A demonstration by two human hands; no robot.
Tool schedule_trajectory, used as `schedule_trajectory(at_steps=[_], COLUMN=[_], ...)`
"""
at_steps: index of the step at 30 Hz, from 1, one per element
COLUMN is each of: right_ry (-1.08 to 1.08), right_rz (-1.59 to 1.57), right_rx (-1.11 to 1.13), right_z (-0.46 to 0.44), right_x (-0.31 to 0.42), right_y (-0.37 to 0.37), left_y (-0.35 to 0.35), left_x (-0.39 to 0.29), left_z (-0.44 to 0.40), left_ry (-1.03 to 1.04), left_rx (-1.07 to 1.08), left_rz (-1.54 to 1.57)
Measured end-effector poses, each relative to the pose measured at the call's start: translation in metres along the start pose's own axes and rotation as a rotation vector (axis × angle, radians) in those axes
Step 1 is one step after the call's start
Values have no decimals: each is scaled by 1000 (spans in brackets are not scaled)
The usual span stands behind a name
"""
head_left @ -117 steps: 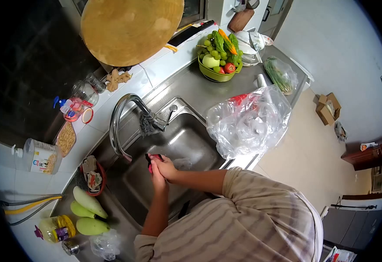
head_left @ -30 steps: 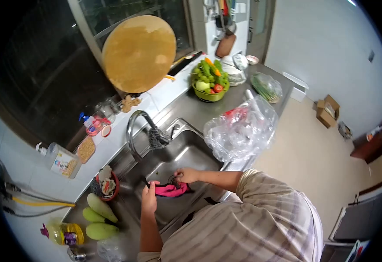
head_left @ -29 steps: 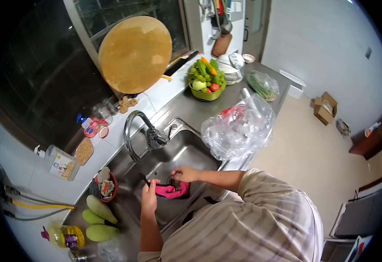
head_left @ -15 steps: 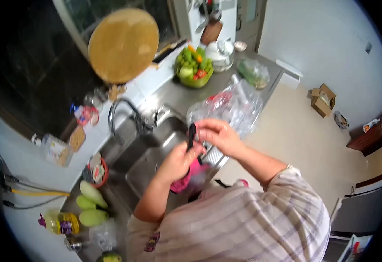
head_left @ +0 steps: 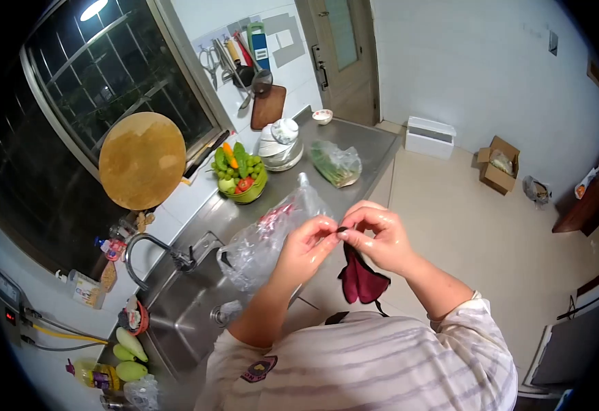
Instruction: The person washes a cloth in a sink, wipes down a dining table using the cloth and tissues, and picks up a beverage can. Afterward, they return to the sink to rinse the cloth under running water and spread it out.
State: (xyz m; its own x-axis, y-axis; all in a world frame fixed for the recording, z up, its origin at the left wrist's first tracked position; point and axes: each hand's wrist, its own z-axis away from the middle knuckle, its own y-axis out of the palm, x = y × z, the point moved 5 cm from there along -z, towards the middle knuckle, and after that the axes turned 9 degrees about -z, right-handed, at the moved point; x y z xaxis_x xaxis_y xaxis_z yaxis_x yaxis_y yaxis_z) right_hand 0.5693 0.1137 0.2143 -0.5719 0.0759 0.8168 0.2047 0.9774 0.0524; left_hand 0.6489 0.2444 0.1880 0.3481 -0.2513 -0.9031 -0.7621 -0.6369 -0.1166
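Note:
My left hand (head_left: 305,248) and my right hand (head_left: 381,238) meet in front of me, thumbs and fingertips pinched together on the black strap (head_left: 342,231) of a dark red cloth piece. The dark red cloth (head_left: 362,279), edged in black, hangs below my right hand in folds, with a thin black cord at its lower end. What kind of item it is, I cannot tell. Both hands look wet. Behind my left hand, a clear plastic bag (head_left: 262,236) with red print lies on the counter beside the sink (head_left: 183,308).
A green basket of vegetables (head_left: 248,195), stacked white bowls (head_left: 279,142) and bagged greens (head_left: 336,164) stand on the counter. A faucet (head_left: 138,240) arches over the sink. Pale green gourds (head_left: 130,370) and an oil bottle (head_left: 97,375) sit at lower left. A cardboard box (head_left: 498,171) is on the floor.
Both hands have moved right, away from over the sink, bringing the cloth along. My fingertips have come together on the strap. The view has swung, showing more of the wall with hanging utensils.

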Motion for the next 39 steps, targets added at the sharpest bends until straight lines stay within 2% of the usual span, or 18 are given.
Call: schedule_trajectory(at_steps=[4,8,11,12,14,16,18,20,21,23,25,28,30,33,35,36,37,39], right_ry=[6,44,72,85,117,108,203,248,250,267,257,187,110,217,325,312,428,504], right_rz=[182,197,263,277,298,227,204,179,201,45,46,38,-72,33,211,293,76,225], right_rx=[-56,-197,-235,-255,-243,-183,-190,-237,-285,-260,-268,-225,-180,-53,35,101,110,47], right_z=[-9,-16,-27,-32,-47,-67,-86,-107,-116,-139,-155,-173,-182,-174,-170,-166,-164,-164], right_x=[2,-12,-24,-29,-40,-51,-66,-79,-80,-89,-96,-112,-129,-176,-230,-257,-277,-313], right_y=[-72,-140,-185,-200,-223,-241,-261,-283,-293,-305,-319,-345,-358,-395,-414,-429,-439,-471], left_y=[48,92,114,118,134,140,141,141,139,142,135,141,144,157,159,160,158,151], left_x=[20,36,51,62,87,110,125,137,137,138,134,155,155,150,142,138,135,133], left_z=[-67,-131,-177,-192,-222,-252,-281,-311,-326,-353,-373,-401,-428,-470,-493,-504,-513,-531], left_ry=[46,5,12,13,-53,-12,112,62,51,33,156,61,94,109,140,151,150,172], left_rx=[93,151,255,248,433,473,488,527,541,563,418,351,240,160,61,19,-5,-59], left_rz=[-12,20,-151,-130,96,131,67,222,214,209,104,179,168,134,75,56,66,64])
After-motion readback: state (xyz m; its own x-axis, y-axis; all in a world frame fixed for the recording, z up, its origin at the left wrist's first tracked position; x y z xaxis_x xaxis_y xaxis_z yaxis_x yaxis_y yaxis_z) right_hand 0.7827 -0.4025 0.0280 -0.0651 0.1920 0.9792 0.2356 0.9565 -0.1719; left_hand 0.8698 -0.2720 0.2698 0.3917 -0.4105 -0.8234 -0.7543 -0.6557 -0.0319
